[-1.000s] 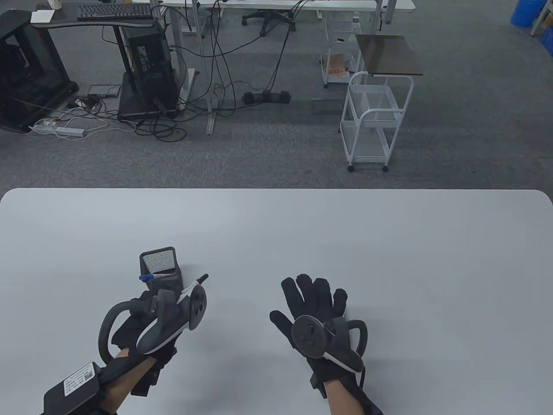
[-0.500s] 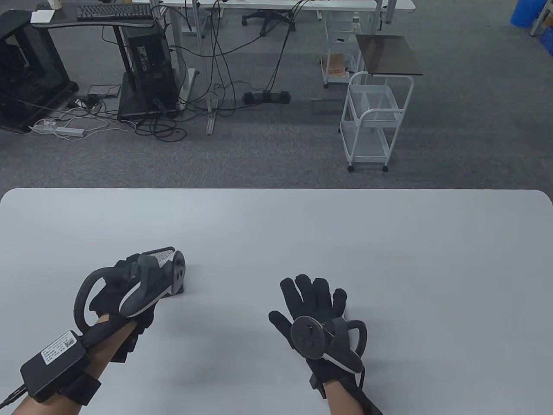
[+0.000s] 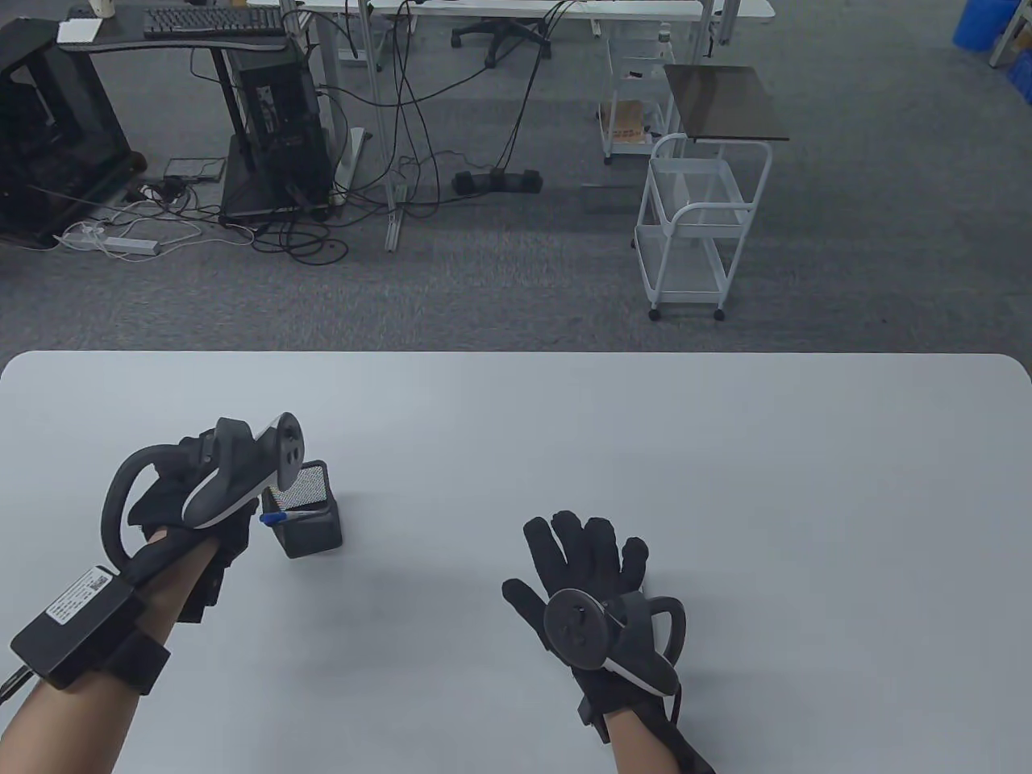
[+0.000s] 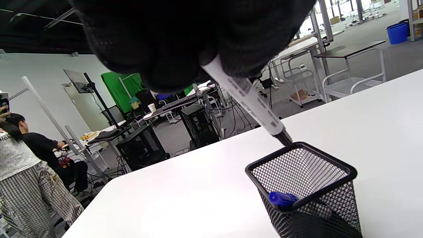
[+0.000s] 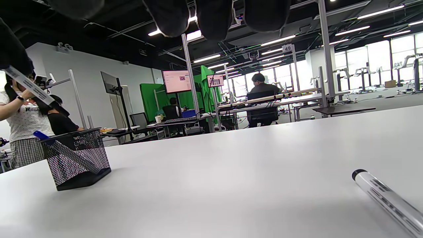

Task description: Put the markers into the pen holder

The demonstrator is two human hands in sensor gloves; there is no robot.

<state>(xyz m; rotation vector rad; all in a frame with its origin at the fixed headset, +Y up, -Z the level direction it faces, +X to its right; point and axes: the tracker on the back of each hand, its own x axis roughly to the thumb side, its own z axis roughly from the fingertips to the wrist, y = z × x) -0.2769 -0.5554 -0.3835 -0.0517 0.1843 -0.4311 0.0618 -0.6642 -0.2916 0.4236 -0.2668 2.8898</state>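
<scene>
Currently, a white marker point(image 4: 246, 96) is gripped in the left hand point(image 3: 189, 492), which is raised just above and to the left of the black mesh pen holder point(image 3: 310, 516). In the left wrist view the marker is seen tilted, its dark tip at the far rim of the holder's square opening, while the barrel with its printed markings runs up into the clenched glove. Whether the tip is already inside the rim or only against it cannot be told. A blue-capped marker point(image 4: 282, 199) is already lodged in the holder, leaning, with its cap resting on the near rim.

The holder is stood upright on the white table point(image 3: 726, 451), toward the left side and near the front edge. The right hand point(image 3: 584, 580) is laid flat on the table, palm down and fingers spread, well apart from the holder; nothing is held in it. In the right wrist view another marker point(image 5: 390, 200) with a black end is seen lying on the table near that hand.

Beyond the table, a white wire cart point(image 3: 697, 222) is stood on the grey carpet.
</scene>
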